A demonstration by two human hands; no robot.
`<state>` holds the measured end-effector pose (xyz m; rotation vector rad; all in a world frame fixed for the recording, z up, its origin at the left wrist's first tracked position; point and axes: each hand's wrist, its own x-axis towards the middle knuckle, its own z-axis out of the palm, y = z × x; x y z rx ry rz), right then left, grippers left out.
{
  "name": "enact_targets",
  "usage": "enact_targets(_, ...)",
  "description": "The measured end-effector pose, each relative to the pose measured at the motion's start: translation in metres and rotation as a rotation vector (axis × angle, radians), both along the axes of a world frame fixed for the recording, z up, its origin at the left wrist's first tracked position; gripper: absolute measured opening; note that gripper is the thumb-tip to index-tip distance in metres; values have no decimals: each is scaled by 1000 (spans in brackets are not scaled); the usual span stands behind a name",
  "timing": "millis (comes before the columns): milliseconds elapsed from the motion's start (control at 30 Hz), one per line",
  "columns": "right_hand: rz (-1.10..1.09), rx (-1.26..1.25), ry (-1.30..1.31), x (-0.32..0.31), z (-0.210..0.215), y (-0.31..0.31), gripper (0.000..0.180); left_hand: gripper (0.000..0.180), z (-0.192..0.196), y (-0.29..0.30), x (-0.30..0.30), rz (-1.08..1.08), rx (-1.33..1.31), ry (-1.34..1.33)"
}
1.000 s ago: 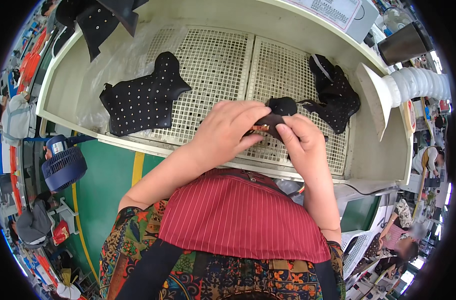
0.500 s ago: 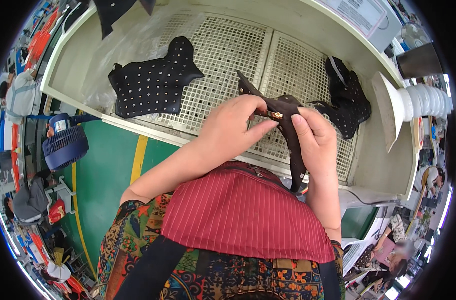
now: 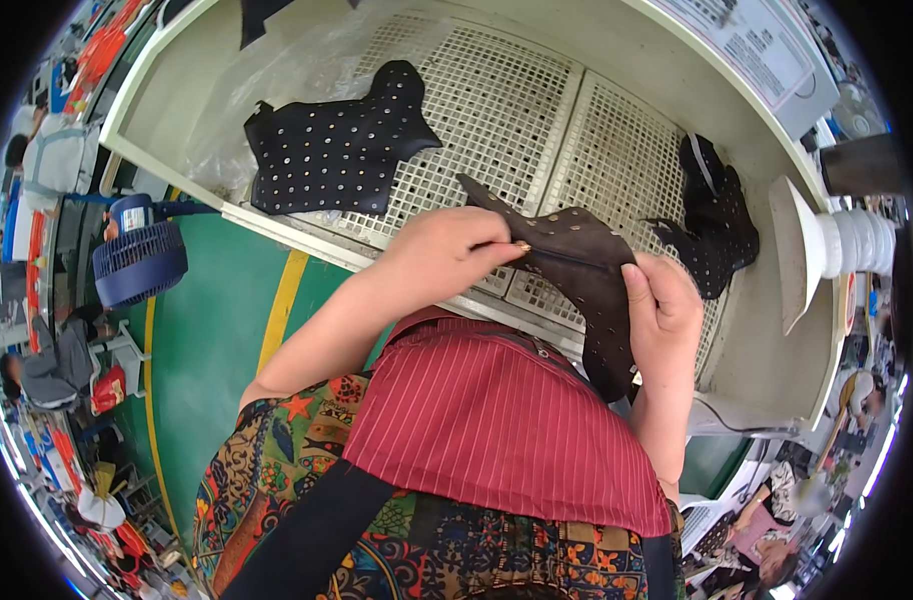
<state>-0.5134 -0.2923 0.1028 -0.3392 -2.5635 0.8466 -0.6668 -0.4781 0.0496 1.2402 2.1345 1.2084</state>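
Between my two hands, a dark brown leather-like piece (image 3: pixel 588 262) dotted with small metal studs is held above the grated tray (image 3: pixel 496 85). My left hand (image 3: pixel 451 250) pinches its left part, where a small gold-coloured bit shows at the fingertips. From there a dark seam or zip-like line runs toward my right hand (image 3: pixel 664 300), which grips the right edge between thumb and fingers. The piece's lower end hangs down close to the red striped apron (image 3: pixel 506 430). What the gold bit is, I cannot make out.
A flat black studded piece (image 3: pixel 326 150) lies on the tray's left, over clear plastic film (image 3: pixel 221 130). Another folded black studded piece (image 3: pixel 721 220) rests at its right end. A white funnel-like hood with a hose (image 3: pixel 801 250) stands at the right; a blue fan (image 3: pixel 141 255) is at left.
The brown piece has been spread from a folded, bunched state to a flatter one, its face now showing. My right hand has moved right and slightly down, widening the gap between my hands.
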Motion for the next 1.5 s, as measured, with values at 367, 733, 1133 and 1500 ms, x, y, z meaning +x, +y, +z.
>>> enact_targets(367, 736, 402, 61, -4, 14, -41, 25, 38, 50, -1, -47, 21, -146, -211)
enact_targets(733, 642, 355, -1, 10, 5, -35, 21, 28, 18, 57, -33, -444, -563, 6)
enact_targets(1133, 124, 443, 40, -19, -96, 40, 23, 28, 30, 72, -29, 5, -308, 696)
enact_targets(1500, 158, 149, -205, 17, -125, 26, 21, 62, -11, 134, -25, -170, -339, 696)
